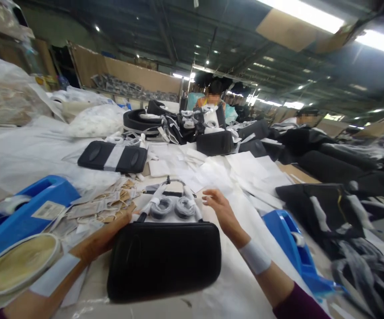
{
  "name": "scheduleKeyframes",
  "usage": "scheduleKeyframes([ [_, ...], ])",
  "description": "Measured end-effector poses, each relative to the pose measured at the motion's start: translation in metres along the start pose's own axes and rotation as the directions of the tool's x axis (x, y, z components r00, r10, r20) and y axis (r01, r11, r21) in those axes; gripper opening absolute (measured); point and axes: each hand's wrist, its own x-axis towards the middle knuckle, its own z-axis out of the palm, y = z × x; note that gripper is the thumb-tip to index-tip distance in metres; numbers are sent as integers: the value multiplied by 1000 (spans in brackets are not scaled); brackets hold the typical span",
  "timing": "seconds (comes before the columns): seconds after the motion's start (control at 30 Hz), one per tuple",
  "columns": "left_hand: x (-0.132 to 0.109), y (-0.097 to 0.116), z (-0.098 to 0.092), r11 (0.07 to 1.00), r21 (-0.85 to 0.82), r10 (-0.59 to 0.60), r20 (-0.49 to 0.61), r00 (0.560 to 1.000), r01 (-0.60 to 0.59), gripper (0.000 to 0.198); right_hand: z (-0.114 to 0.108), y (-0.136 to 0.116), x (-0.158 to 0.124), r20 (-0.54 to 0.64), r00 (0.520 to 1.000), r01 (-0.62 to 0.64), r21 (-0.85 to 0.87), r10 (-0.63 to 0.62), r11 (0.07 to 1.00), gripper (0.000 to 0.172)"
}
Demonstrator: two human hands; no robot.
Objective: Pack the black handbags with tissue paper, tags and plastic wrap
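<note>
one black case (pixel 164 259), two coiled cables (pixel 172 207), two hands beside.

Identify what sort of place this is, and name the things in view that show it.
Probably a factory packing or assembly hall. The long worktable holds many identical black cases and white sheets, a blue tape dispenser stands by, and other people work under strip lights.

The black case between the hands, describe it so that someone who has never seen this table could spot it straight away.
On the long white-covered table, look at the near edge, between the left hand and the right hand. The black case lies there, wide with rounded corners. Unlike the striped black pad farther back, it is plain, with two grey cable coils just behind it.
</note>
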Motion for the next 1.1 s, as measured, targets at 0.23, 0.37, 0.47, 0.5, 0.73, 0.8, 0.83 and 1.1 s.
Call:
scheduleKeyframes([
  [0.23, -9, -2, -6, 999, 4, 35, 311, 950, -38, 64, 1, -20, -55, 269, 913, -356, 157, 307, 921, 93],
  [0.37, -13, -2, -3, 999, 40, -17, 312, 950, 5, 66, -4, -17, -57, 276, 907, -375, 187, 318, 908, 115],
  [0.47, -13, -3, -2, 997, 77, -44, 261, 964, 24, 55, -3, -15, -60, 298, 907, -371, 236, 297, 898, 119],
  [0.5, -13, -4, -1, 995, 94, -48, 250, 967, 26, 49, -1, -15, -61, 302, 908, -369, 250, 290, 895, 119],
  [0.73, -16, -5, 8, 989, 142, -1, 245, 969, -34, 35, 10, -9, -68, 180, 926, -363, 179, 333, 914, 109],
  [0.8, -19, -5, 9, 985, 158, 23, 242, 970, -63, 35, 11, -6, -70, 137, 935, -344, 128, 327, 930, 103],
  [0.83, -21, -4, 9, 979, 180, 57, 234, 971, -100, 37, 11, -5, -72, 110, 939, -337, 99, 326, 936, 98],
  [1.1, -33, 23, 3, 627, 713, 188, 251, 950, -313, 49, -4, -10, -81, 116, 918, -353, -195, 379, 915, 51],
])
